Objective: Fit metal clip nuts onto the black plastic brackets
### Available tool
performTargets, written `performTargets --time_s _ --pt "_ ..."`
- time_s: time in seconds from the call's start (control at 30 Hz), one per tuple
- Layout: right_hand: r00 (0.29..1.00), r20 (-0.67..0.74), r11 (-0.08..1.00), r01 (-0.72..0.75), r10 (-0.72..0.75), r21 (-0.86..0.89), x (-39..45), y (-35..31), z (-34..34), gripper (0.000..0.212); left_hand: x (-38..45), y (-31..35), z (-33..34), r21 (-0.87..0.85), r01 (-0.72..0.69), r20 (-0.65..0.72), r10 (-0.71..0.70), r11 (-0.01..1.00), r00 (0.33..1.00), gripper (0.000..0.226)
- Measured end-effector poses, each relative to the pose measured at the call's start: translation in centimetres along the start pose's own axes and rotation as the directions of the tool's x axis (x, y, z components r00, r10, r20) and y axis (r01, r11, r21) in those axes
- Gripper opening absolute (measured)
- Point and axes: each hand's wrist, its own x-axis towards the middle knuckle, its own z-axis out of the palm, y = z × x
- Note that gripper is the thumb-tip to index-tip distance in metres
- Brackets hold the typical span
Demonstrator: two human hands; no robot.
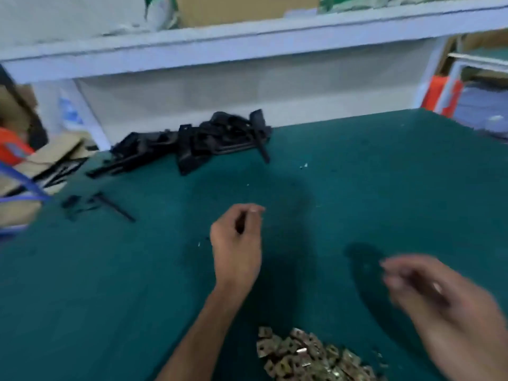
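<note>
Green felt covers the whole bench [110, 284], with a white shelf [247, 42] running along the back and cardboard boxes [35, 166] stacked off the left edge. Biggest thing on it is the heap of black plastic brackets [198, 141] at the far side, and one loose bracket [110, 204] sits apart near the left edge. Closer in, at the bottom, there's a pile of brassy metal clip nuts [308, 356].

Left hand [236, 237] hovers mid-bench, fingers curled in; something dark shows inside the grip but I can't tell what, or if it's just shadow. Right hand [439, 295] is motion-blurred above the nuts, so whether its grip is closed or loose is anyone's guess.

Progress-wise, can't spot a single bracket with a nut fitted from here, so I'd say basically the whole heap is left.
</note>
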Motion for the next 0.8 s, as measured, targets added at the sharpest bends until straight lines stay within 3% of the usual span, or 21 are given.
performTargets --time_s 0.07,0.27,0.4,0.5,0.57,0.67,0.77,0.8 --pt "0.995 0.097 0.999 0.024 -0.020 -0.038 4.8 -1.9 4.4 0.013 0.8 -1.6 -0.3 -0.052 -0.005 -0.072 0.002 0.999 0.997 0.023" --pt "0.983 0.178 0.986 0.076 -0.049 -0.149 21.2 -1.3 18.1 0.016 2.1 -3.5 0.7 -0.228 0.079 0.012 -0.079 0.971 0.997 0.021" --pt "0.966 0.223 0.947 -0.052 0.127 -0.317 29.0 -0.5 24.2 0.032 2.4 -4.1 0.3 -0.258 0.150 0.042 -0.144 0.954 0.989 0.021" --pt "0.933 0.285 0.881 -0.064 0.220 -0.469 30.9 0.6 26.3 0.016 2.4 -4.1 0.2 -0.275 0.172 0.062 -0.161 0.946 0.985 0.020" --pt "0.950 0.217 0.832 -0.069 0.223 -0.550 30.8 0.5 26.3 0.010 2.5 -4.4 0.2 -0.298 0.191 0.059 -0.182 0.935 0.982 0.020" --pt "0.986 0.164 0.801 0.075 0.029 -0.593 28.1 -1.0 24.2 0.008 2.8 -4.2 0.2 -0.303 0.197 0.018 -0.201 0.933 0.979 0.020" --pt "0.946 0.226 0.713 0.324 -0.233 -0.621 22.5 -2.5 20.5 0.005 3.0 -4.0 0.1 -0.474 0.219 -0.018 -0.258 0.853 0.966 0.017" --pt "0.923 0.245 0.689 0.385 -0.297 -0.614 20.1 -3.1 19.0 0.021 3.2 -3.7 0.0 -0.533 0.229 -0.014 -0.280 0.814 0.960 0.016"
